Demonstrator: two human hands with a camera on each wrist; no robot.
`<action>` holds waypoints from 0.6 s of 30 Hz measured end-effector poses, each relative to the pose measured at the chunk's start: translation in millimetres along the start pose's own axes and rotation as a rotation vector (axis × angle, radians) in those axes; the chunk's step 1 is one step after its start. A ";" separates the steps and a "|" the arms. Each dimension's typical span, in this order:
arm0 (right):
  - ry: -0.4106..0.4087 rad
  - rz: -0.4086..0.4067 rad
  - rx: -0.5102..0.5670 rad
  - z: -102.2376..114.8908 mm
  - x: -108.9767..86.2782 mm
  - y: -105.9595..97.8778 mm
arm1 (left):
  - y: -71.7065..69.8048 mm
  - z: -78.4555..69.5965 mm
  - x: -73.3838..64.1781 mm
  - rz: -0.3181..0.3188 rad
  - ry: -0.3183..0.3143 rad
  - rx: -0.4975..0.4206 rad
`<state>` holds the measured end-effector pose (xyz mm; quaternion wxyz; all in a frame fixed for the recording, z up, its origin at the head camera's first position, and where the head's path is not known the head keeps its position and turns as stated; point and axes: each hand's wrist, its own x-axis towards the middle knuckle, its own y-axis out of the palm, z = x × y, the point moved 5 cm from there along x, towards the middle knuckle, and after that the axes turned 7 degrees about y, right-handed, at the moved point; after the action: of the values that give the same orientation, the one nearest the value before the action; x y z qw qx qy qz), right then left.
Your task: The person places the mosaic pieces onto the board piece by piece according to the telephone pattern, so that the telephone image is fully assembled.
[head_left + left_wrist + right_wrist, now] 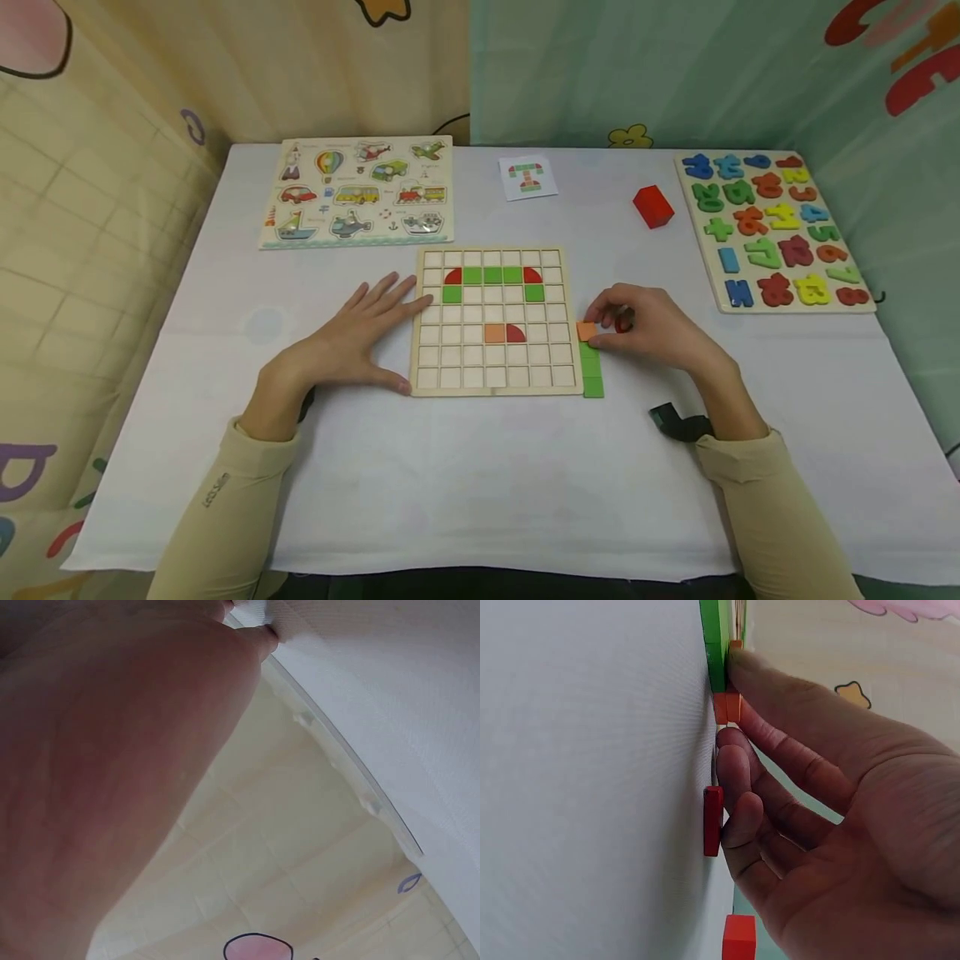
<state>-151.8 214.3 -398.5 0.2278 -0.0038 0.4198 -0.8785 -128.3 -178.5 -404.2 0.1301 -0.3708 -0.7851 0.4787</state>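
Note:
A wooden grid board lies mid-table, with green squares, red quarter-circles and an orange square in some of its cells. My left hand is spread flat at the board's left edge, thumb and fingertips against the frame. Along the right edge, my right hand pinches an orange square tile between thumb and fingers. Green tiles form a column just below it. Under the curled fingers lies a red piece, partly hidden in the head view.
Behind the grid board lies a vehicle puzzle. A pattern card sits at the back, showing a green, red and orange figure. To the right are a red block and a number puzzle. A dark strap hangs by the right wrist.

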 end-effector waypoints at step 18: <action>0.052 -0.105 0.008 21.7 8.4 -11.7 | -0.6 0.3 -0.3 0.014 -0.012 0.009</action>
<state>-159.7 201.2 -377.4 0.1702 -0.0021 0.4214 -0.8908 -128.5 -179.1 -403.8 0.1235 -0.3727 -0.7812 0.4853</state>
